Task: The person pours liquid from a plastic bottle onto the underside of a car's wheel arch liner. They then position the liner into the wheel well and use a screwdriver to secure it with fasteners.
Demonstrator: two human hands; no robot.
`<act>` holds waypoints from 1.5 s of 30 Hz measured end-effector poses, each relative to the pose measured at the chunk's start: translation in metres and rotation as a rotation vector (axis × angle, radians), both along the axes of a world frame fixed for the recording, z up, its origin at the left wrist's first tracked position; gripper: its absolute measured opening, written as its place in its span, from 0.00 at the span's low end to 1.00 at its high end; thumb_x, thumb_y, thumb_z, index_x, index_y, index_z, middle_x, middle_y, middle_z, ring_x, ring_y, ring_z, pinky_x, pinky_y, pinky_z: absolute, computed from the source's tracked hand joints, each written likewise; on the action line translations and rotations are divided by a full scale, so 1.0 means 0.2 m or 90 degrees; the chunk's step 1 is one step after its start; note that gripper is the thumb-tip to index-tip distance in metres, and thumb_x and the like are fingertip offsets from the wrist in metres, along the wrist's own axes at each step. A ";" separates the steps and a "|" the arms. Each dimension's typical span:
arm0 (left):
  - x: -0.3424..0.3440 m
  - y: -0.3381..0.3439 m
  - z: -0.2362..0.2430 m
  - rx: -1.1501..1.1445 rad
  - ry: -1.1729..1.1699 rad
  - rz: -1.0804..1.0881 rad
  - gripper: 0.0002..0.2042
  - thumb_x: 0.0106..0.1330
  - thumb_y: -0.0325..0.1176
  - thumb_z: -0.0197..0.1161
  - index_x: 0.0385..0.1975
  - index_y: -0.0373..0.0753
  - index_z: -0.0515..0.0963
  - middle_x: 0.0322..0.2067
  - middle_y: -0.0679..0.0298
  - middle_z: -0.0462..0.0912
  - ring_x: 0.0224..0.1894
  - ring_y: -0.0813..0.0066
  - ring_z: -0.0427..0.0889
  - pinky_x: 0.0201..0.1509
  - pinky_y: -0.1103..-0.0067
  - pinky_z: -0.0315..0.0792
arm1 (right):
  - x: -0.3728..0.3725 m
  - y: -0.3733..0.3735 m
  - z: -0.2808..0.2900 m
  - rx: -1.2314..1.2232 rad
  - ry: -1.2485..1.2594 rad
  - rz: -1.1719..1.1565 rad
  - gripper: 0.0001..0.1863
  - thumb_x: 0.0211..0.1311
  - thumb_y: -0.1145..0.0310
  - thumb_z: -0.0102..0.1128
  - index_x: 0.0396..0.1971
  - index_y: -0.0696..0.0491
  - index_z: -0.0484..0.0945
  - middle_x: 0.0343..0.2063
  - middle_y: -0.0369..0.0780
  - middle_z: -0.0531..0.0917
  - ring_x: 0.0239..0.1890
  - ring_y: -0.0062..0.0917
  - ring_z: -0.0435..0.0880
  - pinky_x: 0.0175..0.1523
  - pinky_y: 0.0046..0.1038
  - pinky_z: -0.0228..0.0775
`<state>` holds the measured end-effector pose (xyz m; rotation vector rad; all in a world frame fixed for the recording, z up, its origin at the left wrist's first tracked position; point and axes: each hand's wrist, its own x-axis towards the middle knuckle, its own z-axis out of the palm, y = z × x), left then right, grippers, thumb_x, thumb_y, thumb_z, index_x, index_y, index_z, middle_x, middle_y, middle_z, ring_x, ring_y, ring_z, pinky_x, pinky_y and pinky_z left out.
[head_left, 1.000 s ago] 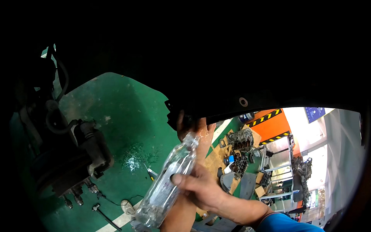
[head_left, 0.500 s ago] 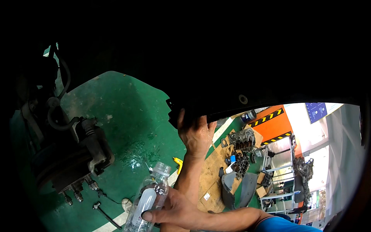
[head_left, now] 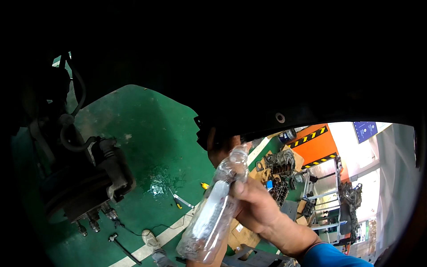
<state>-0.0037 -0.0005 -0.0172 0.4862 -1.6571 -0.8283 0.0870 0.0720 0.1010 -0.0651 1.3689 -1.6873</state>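
Dark bodywork [head_left: 284, 100] arches overhead, with a pale round ring in it. Reaching up to its lower edge is my left hand [head_left: 218, 149], fingers curled on the dark edge, partly hidden behind a clear plastic bottle [head_left: 209, 216]. My right hand [head_left: 258, 207] grips that bottle, raised and tilted with its neck right in front of my left hand; whether they touch I cannot tell. At the left hangs a dark brake caliper [head_left: 115, 169] with hoses on a wheel hub assembly [head_left: 75, 191].
On the green floor [head_left: 151, 124] are a wet patch, tools [head_left: 178, 200], a bar [head_left: 124, 249] and a shoed foot [head_left: 151, 240]. Engine parts [head_left: 280, 164] lie on cardboard at right, beside a metal rack [head_left: 329, 196] and an orange wall with hazard stripes [head_left: 311, 151].
The bottle in my right hand dipped down and left half a second ago and is now raised again toward my left hand, which stays at the edge of the bodywork.
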 end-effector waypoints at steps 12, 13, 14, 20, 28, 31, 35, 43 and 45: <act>0.03 -0.03 0.06 0.043 0.032 0.039 0.22 0.54 0.39 0.73 0.47 0.38 0.78 0.34 0.57 0.86 0.38 0.61 0.85 0.61 0.63 0.68 | 0.39 -0.07 -0.23 0.071 0.070 0.255 0.34 0.56 0.66 0.73 0.56 0.60 0.63 0.41 0.36 0.79 0.46 0.18 0.77 0.53 0.24 0.71; 0.02 -0.02 0.06 0.043 0.033 0.040 0.22 0.54 0.39 0.73 0.48 0.38 0.78 0.34 0.57 0.86 0.38 0.61 0.85 0.61 0.63 0.68 | 0.39 -0.08 -0.23 0.070 0.021 0.255 0.33 0.57 0.69 0.71 0.57 0.60 0.62 0.43 0.36 0.77 0.47 0.18 0.76 0.54 0.24 0.70; 0.02 -0.02 0.07 0.044 0.036 0.039 0.23 0.54 0.40 0.73 0.48 0.38 0.78 0.35 0.57 0.86 0.38 0.61 0.85 0.61 0.63 0.68 | 0.39 -0.09 -0.22 0.069 -0.027 0.253 0.33 0.58 0.71 0.70 0.59 0.59 0.61 0.45 0.36 0.76 0.49 0.18 0.75 0.56 0.24 0.69; 0.06 -0.11 0.02 -0.004 -0.009 0.068 0.26 0.55 0.42 0.72 0.52 0.37 0.76 0.43 0.57 0.84 0.44 0.62 0.84 0.62 0.63 0.68 | 0.12 -0.07 -0.05 0.069 0.021 0.076 0.18 0.59 0.59 0.67 0.32 0.61 0.78 0.29 0.38 0.80 0.29 0.19 0.79 0.34 0.22 0.73; 0.06 -0.01 0.08 0.046 -0.041 0.036 0.22 0.56 0.43 0.70 0.49 0.40 0.78 0.38 0.57 0.85 0.43 0.64 0.84 0.64 0.62 0.65 | 0.13 -0.10 -0.06 0.030 -0.081 0.168 0.24 0.63 0.62 0.65 0.50 0.61 0.70 0.41 0.41 0.81 0.42 0.23 0.83 0.45 0.26 0.80; 0.04 -0.02 0.08 0.038 0.025 0.051 0.18 0.56 0.42 0.71 0.43 0.40 0.81 0.28 0.59 0.86 0.35 0.63 0.86 0.63 0.63 0.66 | 0.19 -0.07 -0.14 0.053 -0.170 0.209 0.28 0.61 0.62 0.66 0.56 0.61 0.67 0.46 0.43 0.80 0.48 0.27 0.81 0.52 0.28 0.75; 0.05 -0.03 0.08 0.040 0.015 0.053 0.18 0.56 0.43 0.71 0.42 0.40 0.81 0.29 0.59 0.86 0.34 0.64 0.86 0.61 0.64 0.68 | 0.25 -0.03 -0.16 0.042 -0.178 0.252 0.32 0.60 0.62 0.67 0.59 0.62 0.66 0.48 0.43 0.79 0.51 0.28 0.79 0.57 0.29 0.71; 0.02 0.03 0.09 0.071 0.009 0.049 0.20 0.54 0.46 0.71 0.42 0.39 0.81 0.32 0.56 0.86 0.34 0.60 0.85 0.61 0.63 0.69 | 0.06 0.21 0.07 -0.068 0.272 0.156 0.45 0.38 0.71 0.76 0.59 0.62 0.63 0.47 0.45 0.78 0.49 0.30 0.80 0.54 0.32 0.73; 0.06 -0.03 0.10 0.071 0.006 0.081 0.21 0.53 0.45 0.71 0.42 0.38 0.81 0.32 0.54 0.85 0.34 0.57 0.84 0.60 0.62 0.69 | 0.10 0.23 0.15 -0.113 0.373 0.037 0.61 0.32 0.58 0.84 0.65 0.63 0.54 0.51 0.51 0.75 0.49 0.39 0.80 0.55 0.36 0.74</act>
